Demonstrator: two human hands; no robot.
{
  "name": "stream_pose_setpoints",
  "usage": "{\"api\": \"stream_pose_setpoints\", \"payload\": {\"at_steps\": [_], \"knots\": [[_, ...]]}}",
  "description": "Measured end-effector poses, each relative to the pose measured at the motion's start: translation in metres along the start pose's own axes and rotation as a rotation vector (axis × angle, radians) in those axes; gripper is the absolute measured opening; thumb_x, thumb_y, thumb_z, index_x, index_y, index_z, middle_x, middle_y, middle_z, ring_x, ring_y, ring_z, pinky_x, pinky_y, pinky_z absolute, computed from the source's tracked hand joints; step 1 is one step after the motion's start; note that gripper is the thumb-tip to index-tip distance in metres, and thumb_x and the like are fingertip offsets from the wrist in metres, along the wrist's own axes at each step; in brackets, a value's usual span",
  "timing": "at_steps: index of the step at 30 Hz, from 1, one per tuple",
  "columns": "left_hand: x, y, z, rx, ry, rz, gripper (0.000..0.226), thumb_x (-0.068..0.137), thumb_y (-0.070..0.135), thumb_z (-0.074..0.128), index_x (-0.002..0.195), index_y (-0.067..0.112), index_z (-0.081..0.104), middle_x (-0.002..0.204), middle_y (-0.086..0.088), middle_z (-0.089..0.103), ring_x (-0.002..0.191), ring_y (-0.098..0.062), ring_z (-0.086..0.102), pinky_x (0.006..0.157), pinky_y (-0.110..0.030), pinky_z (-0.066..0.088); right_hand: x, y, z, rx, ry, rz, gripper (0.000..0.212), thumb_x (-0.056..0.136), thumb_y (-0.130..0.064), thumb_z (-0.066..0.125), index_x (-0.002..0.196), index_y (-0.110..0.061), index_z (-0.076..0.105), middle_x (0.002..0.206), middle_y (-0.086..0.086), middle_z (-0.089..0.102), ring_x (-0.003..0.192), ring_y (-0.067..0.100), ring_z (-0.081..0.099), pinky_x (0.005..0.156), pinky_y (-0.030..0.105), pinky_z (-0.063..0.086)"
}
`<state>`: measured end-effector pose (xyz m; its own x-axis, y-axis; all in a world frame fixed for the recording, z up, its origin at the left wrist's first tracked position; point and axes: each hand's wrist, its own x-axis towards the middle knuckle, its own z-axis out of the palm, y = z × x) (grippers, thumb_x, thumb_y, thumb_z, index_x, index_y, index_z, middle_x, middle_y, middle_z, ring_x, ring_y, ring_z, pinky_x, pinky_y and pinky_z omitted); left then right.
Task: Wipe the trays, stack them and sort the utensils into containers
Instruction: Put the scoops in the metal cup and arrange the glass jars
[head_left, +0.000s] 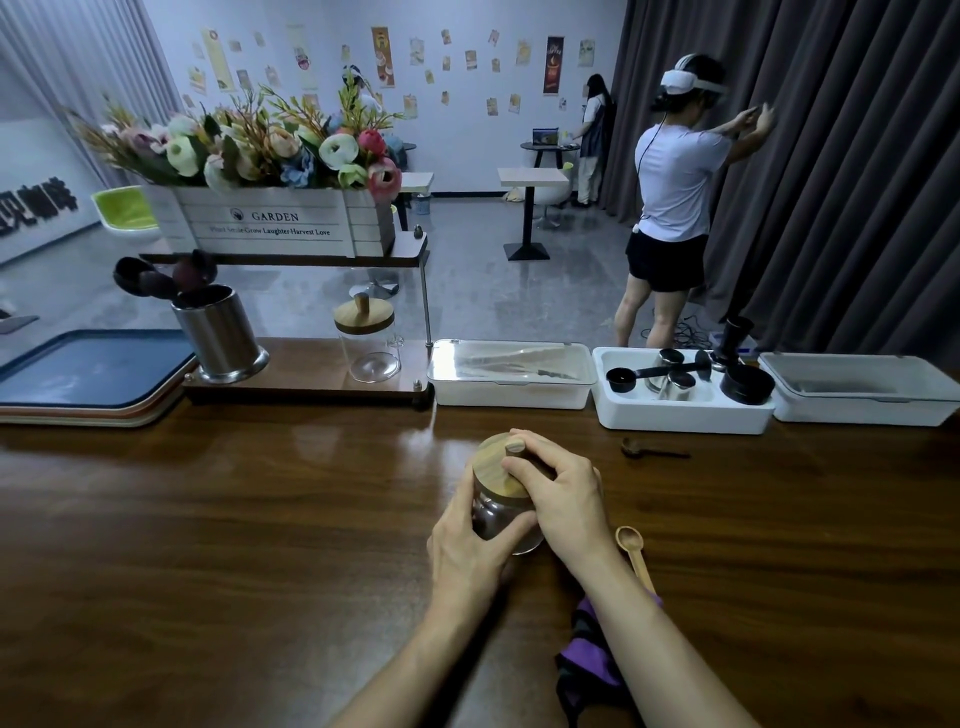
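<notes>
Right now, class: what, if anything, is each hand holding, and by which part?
Both hold one glass jar. The left hand grips its glass body from the side; the right hand grips the wooden lid on top, fingers beside its knob.

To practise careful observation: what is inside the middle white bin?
The middle white bin holds a black scoop, steel cups and a black round cup. What lies beneath or behind them is covered.
</notes>
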<state>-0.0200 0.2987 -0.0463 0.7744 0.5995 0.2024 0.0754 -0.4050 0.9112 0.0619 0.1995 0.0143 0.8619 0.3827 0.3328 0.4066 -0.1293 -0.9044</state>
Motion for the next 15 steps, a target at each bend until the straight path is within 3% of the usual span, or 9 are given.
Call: {"api": "stream_pose_setpoints", "payload": {"at_steps": [4,8,12,15], "knots": [[-0.0001,0.0009,0.0006,0.017,0.0,0.001,0.074,0.071,0.062,0.081,0.137,0.045,0.053,0.107,0.021,0.072,0.102,0.002,0.066,0.093,-0.033,0.054,-0.0003,0.0006,-0.001,0.016,-0.002,-0.008,0.021,0.087,-0.01,0.073,0.103,-0.024,0.078,0.102,-0.037,0.068,0.108,-0.011,0.061,0.092,0.008,0.04],[-0.0001,0.0014,0.0004,0.021,-0.002,-0.004,0.072,0.072,0.057,0.085,0.136,0.044,0.054,0.107,0.022,0.072,0.102,0.003,0.066,0.093,-0.032,0.054,-0.0011,0.0028,0.0,0.074,0.014,0.021,0.015,0.088,-0.01,0.072,0.095,-0.022,0.078,0.104,-0.018,0.074,0.113,0.005,0.064,0.101,0.032,0.048],[0.0004,0.0,0.0003,0.019,-0.007,-0.001,0.077,0.072,0.06,0.084,0.139,0.046,0.051,0.108,0.02,0.072,0.104,0.002,0.066,0.094,-0.033,0.053,-0.0038,-0.0042,-0.0023,0.084,0.001,-0.026,0.02,0.09,-0.007,0.068,0.093,-0.025,0.076,0.097,-0.014,0.075,0.096,0.002,0.067,0.089,0.024,0.051],[0.0,0.0016,-0.0005,0.003,-0.007,0.013,0.076,0.073,0.058,0.085,0.14,0.047,0.051,0.109,0.021,0.071,0.105,0.003,0.065,0.094,-0.03,0.053,-0.0031,-0.0049,-0.0037,0.094,-0.004,-0.024,0.019,0.091,-0.008,0.068,0.093,-0.025,0.076,0.096,-0.013,0.075,0.095,0.003,0.068,0.088,0.025,0.052]]}}
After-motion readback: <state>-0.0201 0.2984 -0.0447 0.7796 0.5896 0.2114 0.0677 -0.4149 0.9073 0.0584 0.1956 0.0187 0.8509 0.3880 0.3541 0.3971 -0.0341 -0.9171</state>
